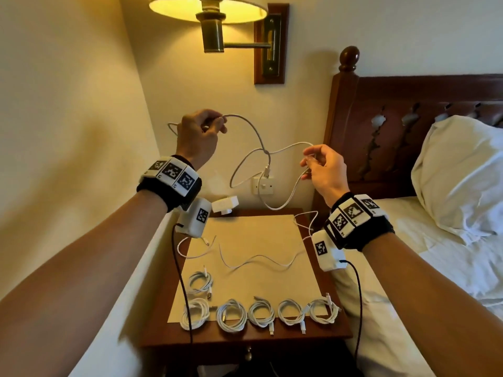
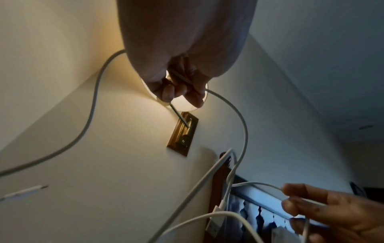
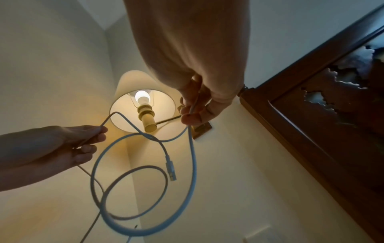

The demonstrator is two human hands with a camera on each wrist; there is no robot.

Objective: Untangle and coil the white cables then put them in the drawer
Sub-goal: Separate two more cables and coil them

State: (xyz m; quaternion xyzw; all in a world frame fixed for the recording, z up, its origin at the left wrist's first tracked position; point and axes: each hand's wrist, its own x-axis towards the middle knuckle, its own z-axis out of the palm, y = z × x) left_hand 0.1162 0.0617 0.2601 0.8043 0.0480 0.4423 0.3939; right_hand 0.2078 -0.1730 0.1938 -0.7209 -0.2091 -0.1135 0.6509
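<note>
Both hands are raised above the nightstand [image 1: 337, 331] with a white cable [image 1: 253, 131] strung between them. My left hand [image 1: 202, 131] pinches one stretch of it up high; my right hand [image 1: 322, 165] pinches another stretch lower and to the right. Between them the cable crosses itself and hangs in loops, its USB plug [image 1: 266, 171] dangling free. The wrist views show the same: the left hand [image 2: 182, 88] and the right hand [image 3: 195, 108] pinch the cable [image 3: 193, 164]. Several coiled white cables [image 1: 231, 314] lie in a row along the nightstand's front. Loose cables [image 1: 258, 261] lie on the paper behind them.
A white charger block [image 1: 225, 204] sits at the nightstand's back left. A drawer knob [image 1: 248, 356] shows below the front edge. A lit wall lamp [image 1: 208, 12] hangs above. The bed with pillow [image 1: 460, 175] and wooden headboard [image 1: 408, 131] stands right. A wall is close on the left.
</note>
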